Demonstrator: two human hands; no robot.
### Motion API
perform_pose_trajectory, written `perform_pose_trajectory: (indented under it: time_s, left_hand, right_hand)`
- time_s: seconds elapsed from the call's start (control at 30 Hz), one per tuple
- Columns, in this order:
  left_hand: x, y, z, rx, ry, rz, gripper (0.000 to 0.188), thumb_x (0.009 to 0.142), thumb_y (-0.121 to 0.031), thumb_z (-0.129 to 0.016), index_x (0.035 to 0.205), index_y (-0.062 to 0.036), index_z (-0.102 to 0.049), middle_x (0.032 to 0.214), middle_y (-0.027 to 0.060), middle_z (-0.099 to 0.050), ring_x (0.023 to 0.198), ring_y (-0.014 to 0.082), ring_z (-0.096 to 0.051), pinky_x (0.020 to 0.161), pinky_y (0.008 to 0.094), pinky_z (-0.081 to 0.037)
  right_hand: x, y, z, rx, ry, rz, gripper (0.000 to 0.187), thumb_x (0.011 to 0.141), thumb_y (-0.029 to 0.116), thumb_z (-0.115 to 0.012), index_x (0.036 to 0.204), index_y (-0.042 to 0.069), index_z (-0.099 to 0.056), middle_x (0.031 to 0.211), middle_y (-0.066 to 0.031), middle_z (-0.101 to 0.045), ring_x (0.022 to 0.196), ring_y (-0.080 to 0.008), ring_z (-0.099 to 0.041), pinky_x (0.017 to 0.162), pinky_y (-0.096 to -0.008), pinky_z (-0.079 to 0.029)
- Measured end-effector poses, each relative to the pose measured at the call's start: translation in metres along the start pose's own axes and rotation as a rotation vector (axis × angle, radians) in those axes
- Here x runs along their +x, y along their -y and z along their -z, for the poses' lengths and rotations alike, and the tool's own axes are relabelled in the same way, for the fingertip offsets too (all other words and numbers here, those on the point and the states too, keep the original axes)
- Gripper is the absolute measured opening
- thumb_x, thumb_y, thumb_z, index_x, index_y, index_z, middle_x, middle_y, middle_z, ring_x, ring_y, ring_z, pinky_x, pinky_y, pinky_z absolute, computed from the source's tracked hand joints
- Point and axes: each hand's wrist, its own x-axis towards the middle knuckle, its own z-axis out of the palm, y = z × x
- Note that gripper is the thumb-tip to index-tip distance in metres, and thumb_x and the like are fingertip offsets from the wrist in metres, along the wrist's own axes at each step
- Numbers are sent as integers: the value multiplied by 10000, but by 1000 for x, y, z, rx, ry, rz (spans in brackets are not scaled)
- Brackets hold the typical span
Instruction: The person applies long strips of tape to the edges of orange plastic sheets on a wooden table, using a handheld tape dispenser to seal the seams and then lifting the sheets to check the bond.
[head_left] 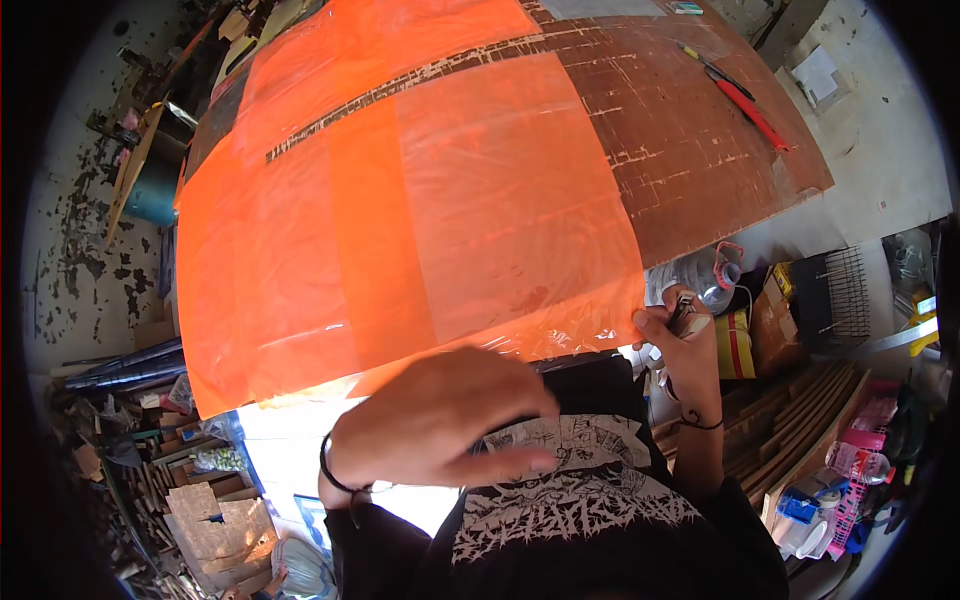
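A thin, see-through orange plastic sheet (500,190) lies over the brown board (680,150) and hangs past its near edge. At the sheet's near right corner, my right hand (685,335) pinches its edge between thumb and fingers. My left hand (440,420) is in front of my body, just below the sheet's near edge. Its thumb stands apart from the fingers, and nothing shows in it; the fingertips are slightly blurred. Another orange sheet (400,35) lies farther back, across a strip of bare, cracked board.
On the board's right side lie a red-handled tool (752,115) and a yellow-and-black pen-like tool (712,68). A large clear water bottle (712,280) stands beside my right hand. Wood scraps (215,530) pile up at lower left, and curved wooden strips (800,425) at lower right.
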Motion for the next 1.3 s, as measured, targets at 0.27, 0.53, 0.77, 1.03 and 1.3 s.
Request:
perform_pose_trajectory:
  time_s: [0.27,0.53,0.77,1.03,1.3]
  left_hand:
    - [-3,91,-170,-781,-399,155,635,847,-506,-544,1142,54,-494,1075,163,-574,897,251,-589,760,360,-480]
    - [6,81,-178,-1086,-1003,52,357,963,-296,-386,1073,22,-503,909,120,-564,810,200,-544,770,331,-444]
    - [12,78,-184,-928,-988,234,267,980,-218,-348,982,2,-500,818,62,-527,719,133,-498,691,274,-419]
    - [21,73,-175,-1100,-1058,195,188,982,-184,-351,907,-47,-456,734,2,-421,637,96,-369,598,234,-320]
    - [20,79,-183,-1148,-1105,216,148,978,-187,-379,922,-76,-460,755,-19,-417,634,73,-349,563,214,-294]
  right_hand:
    - [-3,4,-4,-71,-30,22,281,811,8,-647,848,74,-376,778,-144,-636,663,-126,-603,566,-255,-500]
    - [-6,8,-2,-102,-61,5,288,806,15,-655,847,76,-376,783,-141,-641,651,-123,-601,561,-248,-497]
    - [-5,9,-4,-83,-42,-8,287,810,7,-648,844,75,-371,774,-137,-639,645,-126,-595,571,-244,-484]
    - [-4,12,-5,-103,-42,-24,274,815,-12,-628,848,74,-370,761,-125,-633,638,-123,-589,574,-246,-482]
    - [-4,12,-3,-116,-44,-14,271,811,-19,-626,854,66,-372,764,-123,-635,645,-120,-591,576,-257,-493]
